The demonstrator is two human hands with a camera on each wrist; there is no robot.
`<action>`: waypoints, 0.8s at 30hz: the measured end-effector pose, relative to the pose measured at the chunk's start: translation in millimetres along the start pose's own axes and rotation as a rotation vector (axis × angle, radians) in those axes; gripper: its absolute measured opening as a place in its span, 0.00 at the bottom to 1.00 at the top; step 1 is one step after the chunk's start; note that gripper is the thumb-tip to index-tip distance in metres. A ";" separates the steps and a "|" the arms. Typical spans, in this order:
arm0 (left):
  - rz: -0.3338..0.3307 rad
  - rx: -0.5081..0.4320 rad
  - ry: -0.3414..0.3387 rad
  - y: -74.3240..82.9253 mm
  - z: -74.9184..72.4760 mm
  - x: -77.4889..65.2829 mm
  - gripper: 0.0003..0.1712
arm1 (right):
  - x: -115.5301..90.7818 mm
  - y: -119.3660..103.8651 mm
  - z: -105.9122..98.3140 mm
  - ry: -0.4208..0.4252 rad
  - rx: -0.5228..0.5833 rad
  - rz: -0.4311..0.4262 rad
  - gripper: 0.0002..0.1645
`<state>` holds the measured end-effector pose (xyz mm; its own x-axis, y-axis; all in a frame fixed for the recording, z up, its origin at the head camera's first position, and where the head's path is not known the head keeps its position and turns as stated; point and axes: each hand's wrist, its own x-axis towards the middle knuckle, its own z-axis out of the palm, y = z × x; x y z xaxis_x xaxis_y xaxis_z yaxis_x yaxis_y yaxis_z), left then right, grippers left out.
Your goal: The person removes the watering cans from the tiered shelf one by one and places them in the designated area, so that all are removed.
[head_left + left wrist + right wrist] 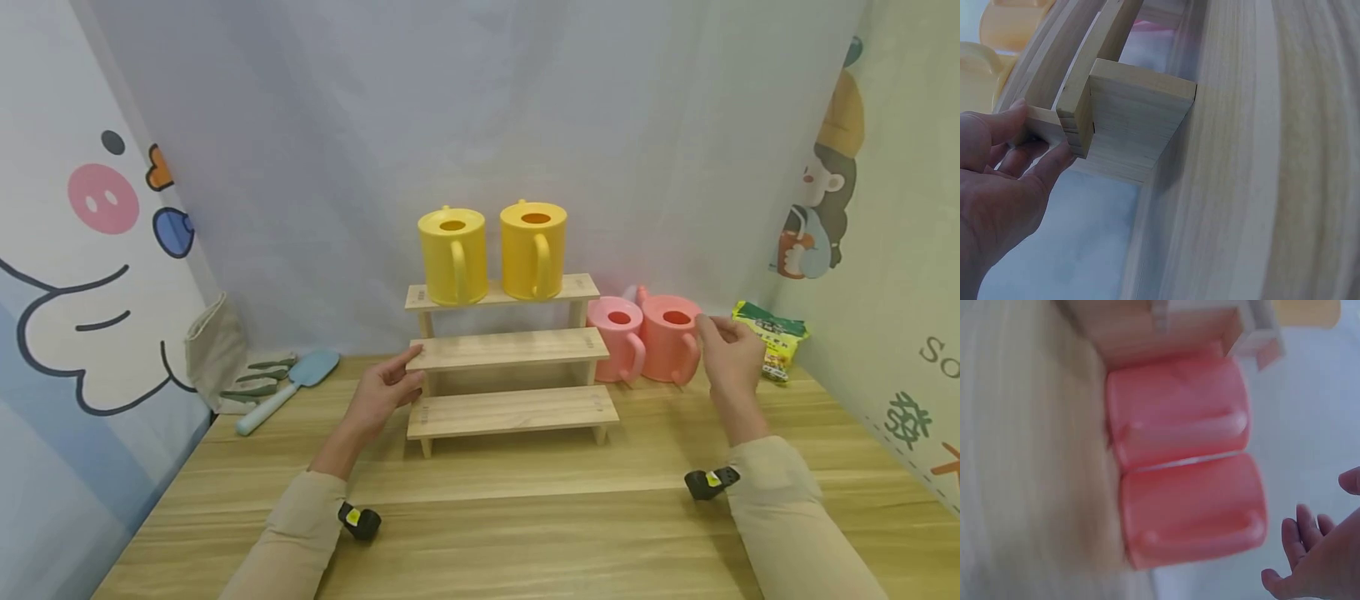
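Observation:
A three-tier wooden shelf stand (510, 348) stands on the table, with two yellow watering cans, one left (441, 262) and one right (523, 258), on its top tier. At the stand's left side, my left hand (377, 400) grips the end of a tier between thumb and fingers, seen close up in the left wrist view. To the right of the stand, a light pink watering can (612, 346) and a deeper pink watering can (663, 346) sit side by side, handles toward me. My right hand (735, 360), fingers loosely bent and holding nothing, hovers by the deeper pink can.
A green and yellow packet (782, 346) lies behind my right hand. On the left are a light blue trowel (300, 379), green tools (258, 379) and a beige cloth bag (213, 350). A curtain (322, 167) hangs behind the wooden table (525, 533).

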<state>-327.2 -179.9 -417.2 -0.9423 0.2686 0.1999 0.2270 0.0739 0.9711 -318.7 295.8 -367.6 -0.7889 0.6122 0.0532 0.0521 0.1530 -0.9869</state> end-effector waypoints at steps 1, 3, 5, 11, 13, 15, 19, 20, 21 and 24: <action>-0.001 -0.001 -0.001 0.1 -0.4 -0.1 0.33 | -4.2 -4.6 2.7 -0.014 0.020 -0.025 0.35; 0.000 -0.002 -0.002 0.3 -1.0 -0.2 0.33 | -13.8 -13.1 8.5 -0.044 0.041 -0.093 0.33; 0.000 -0.004 -0.001 0.6 -1.4 -0.2 0.34 | -24.6 -21.0 14.1 -0.076 0.047 -0.164 0.33; -0.001 -0.003 0.001 -1.3 -2.2 0.1 0.33 | -51.9 -32.7 30.8 -0.138 0.072 -0.380 0.30; 0.000 -0.004 -0.006 -2.4 -1.8 0.3 0.33 | -58.5 -33.6 37.4 -0.165 0.124 -0.459 0.27; 0.002 -0.006 -0.010 -3.0 -1.0 0.4 0.33 | -64.7 -34.3 44.8 -0.194 0.146 -0.516 0.24; 0.009 -0.011 -0.009 -3.3 -0.5 0.4 0.33 | -72.4 -38.5 62.4 -0.254 0.178 -0.588 0.21; 0.008 -0.015 -0.008 -3.1 -0.6 0.4 0.33 | -73.3 -40.3 66.4 -0.262 0.167 -0.593 0.21; 0.009 -0.015 -0.007 -2.7 -0.7 0.6 0.33 | -73.9 -42.5 70.5 -0.271 0.160 -0.600 0.22; 0.006 -0.020 -0.003 -1.0 -1.3 0.9 0.33 | -74.5 -52.4 82.6 -0.296 0.154 -0.618 0.23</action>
<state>-328.6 -181.0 -417.8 -0.9401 0.2717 0.2056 0.2279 0.0527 0.9723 -313.2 178.1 -332.5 -0.7803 0.2083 0.5896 -0.5302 0.2797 -0.8004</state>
